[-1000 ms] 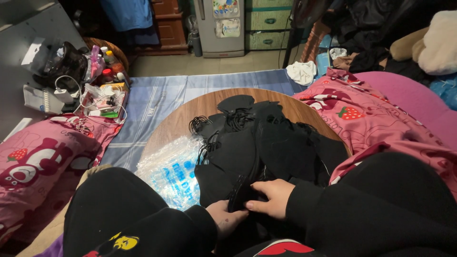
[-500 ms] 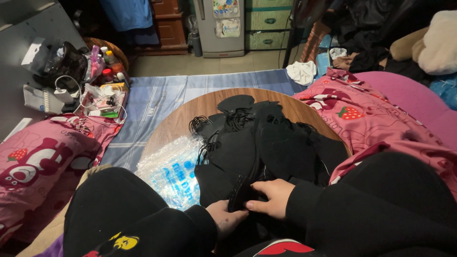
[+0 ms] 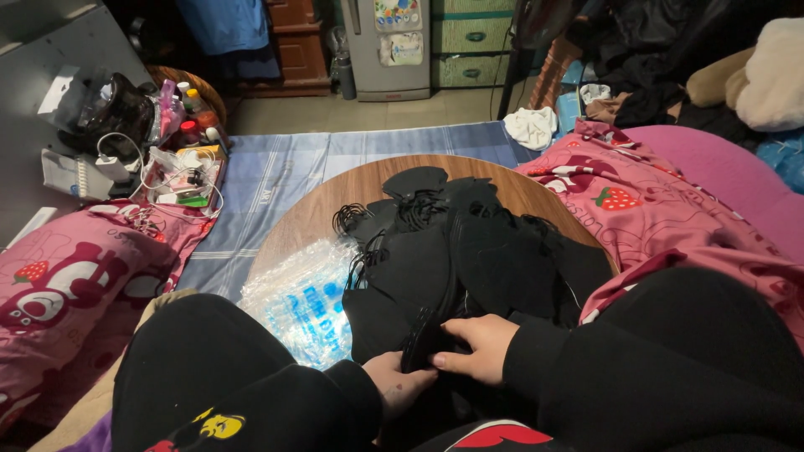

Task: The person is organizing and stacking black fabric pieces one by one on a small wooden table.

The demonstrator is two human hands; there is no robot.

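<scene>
A heap of black face masks [image 3: 469,243] with thin ear loops covers most of a round wooden table [image 3: 327,209]. At the near edge of the heap, my right hand [image 3: 473,347] and my left hand [image 3: 402,385] meet, both pinching a small stack of the black masks [image 3: 423,335] held on edge between the fingers. Both arms wear black sleeves. A clear plastic bag with blue print [image 3: 301,297] lies on the table left of my hands.
A blue striped mat [image 3: 276,172] lies under the table. Pink strawberry-print bedding sits at left [image 3: 75,276] and right [image 3: 662,201]. A cluttered basket and bottles [image 3: 180,117] stand far left. A small fridge [image 3: 389,46] and drawers stand at the back.
</scene>
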